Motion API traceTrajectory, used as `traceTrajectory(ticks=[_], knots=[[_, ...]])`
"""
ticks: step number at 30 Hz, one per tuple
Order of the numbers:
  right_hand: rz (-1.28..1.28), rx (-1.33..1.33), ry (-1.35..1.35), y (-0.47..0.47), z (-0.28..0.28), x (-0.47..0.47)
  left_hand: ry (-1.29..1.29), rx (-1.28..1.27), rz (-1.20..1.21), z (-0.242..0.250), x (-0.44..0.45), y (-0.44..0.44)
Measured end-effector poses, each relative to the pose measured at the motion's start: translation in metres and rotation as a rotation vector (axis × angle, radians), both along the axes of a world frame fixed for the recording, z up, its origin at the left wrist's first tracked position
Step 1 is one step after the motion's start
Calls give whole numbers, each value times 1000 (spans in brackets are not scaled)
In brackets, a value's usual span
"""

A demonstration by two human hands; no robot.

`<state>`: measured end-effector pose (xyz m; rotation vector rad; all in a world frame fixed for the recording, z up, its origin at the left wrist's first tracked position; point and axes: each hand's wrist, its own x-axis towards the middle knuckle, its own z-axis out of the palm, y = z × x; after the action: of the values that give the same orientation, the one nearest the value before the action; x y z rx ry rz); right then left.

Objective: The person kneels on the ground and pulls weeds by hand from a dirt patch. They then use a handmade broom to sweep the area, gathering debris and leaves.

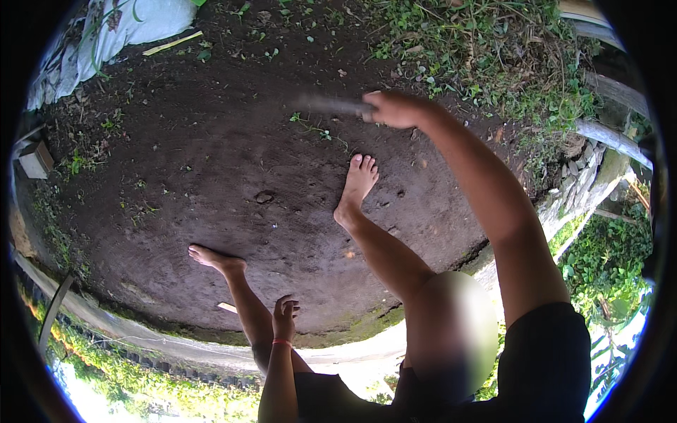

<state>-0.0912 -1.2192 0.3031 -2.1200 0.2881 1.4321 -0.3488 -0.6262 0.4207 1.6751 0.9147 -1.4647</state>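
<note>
My right hand is shut around the handle of a long hand tool. Motion blurs the tool into a grey streak pointing left over the dark soil, so its exact kind cannot be told. Just below it, a small trailing weed lies on the ground, near the toes of my bare right foot. My left hand, with a red band at the wrist, hangs beside my left leg, fingers loosely bent and apart, holding nothing visible. My bare left foot is planted on the soil.
Green weeds and dry litter heap up at the upper right. A white sack lies at the upper left, near a yellowish stick. A block stands at the left edge. A pale concrete edge curves behind me.
</note>
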Motion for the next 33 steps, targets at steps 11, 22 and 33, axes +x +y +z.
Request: traceTrajectory(ticks=[11,22,33], knots=[[-573,-81,-243,-28,-29,60,-25,-74,69,11,-21,-11],[-635,-222,-267,30,-59,99,-63,-97,149,33,-19,-30],[-77,-157,-272,137,-84,147,-145,-241,201,19,69,-34]])
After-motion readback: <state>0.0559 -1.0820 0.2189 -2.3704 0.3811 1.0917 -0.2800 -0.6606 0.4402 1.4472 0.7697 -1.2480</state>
